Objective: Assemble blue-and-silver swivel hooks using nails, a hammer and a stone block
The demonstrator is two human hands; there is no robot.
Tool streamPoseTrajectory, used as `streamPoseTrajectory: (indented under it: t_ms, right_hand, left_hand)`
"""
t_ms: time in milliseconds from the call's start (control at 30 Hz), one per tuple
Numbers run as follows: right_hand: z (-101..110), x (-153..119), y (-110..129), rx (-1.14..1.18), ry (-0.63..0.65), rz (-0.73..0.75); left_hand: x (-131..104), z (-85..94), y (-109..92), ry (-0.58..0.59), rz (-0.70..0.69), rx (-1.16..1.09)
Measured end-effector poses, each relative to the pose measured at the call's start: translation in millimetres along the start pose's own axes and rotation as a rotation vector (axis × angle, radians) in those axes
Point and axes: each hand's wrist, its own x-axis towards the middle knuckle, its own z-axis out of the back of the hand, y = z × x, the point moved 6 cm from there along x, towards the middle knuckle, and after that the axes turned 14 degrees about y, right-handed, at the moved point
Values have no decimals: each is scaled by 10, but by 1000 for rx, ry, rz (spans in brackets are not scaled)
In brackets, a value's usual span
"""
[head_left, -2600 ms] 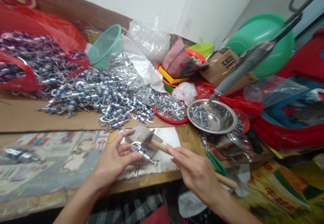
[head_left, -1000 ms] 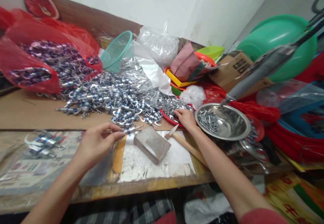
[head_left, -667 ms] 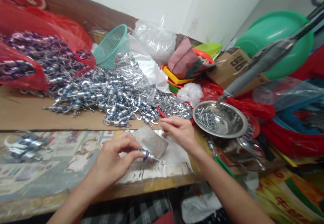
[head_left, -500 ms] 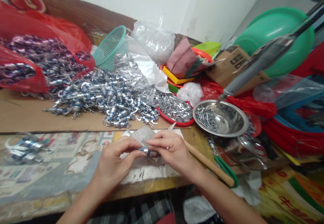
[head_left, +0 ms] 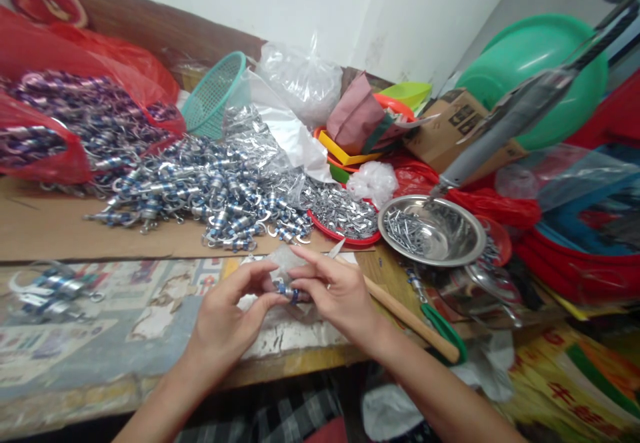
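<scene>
Between my two hands, low over the table's front edge, is a small blue-and-silver metal fitting (head_left: pixel 290 291). My left hand (head_left: pixel 225 313) pinches its left end between thumb and forefinger. My right hand (head_left: pixel 345 294) has its thumb and fingertips on the other end, partly covering it. Just behind the fingers stands a cloudy, translucent lump (head_left: pixel 284 258), its kind unclear. Beyond my hands spreads a large heap of similar fittings with hooks (head_left: pixel 200 186) on cardboard. A smaller cluster of hooked fittings (head_left: pixel 53 289) lies to the left.
A red tray (head_left: pixel 345 239) holds flat metal pieces. Beside it, a steel bowl (head_left: pixel 470 253) contains nails or pins. A wooden handle (head_left: pixel 410 319) and a pointed blade tip (head_left: pixel 336 248) lie near my right hand. Red bags (head_left: pixel 75 163) hold more fittings at the left.
The fingers of my right hand have lifted and spread somewhat around the fitting, and more of it shows. My left thumb and forefinger are farther apart. The view has shifted slightly.
</scene>
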Motion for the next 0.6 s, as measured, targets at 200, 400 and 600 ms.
streamPoseTrajectory:
  t_ms: [200, 400, 600]
  right_hand:
    - [-41, 0, -68, 297, -57, -104]
    - [-65, -25, 67, 125, -17, 87]
    - [-54, -194, 219, -241, -37, 335]
  left_hand:
    - [-24, 41, -94, -45, -72, 84]
    - [-11, 36, -141, -11, -144, 141]
    - [-1, 49, -80, 34, 49, 12]
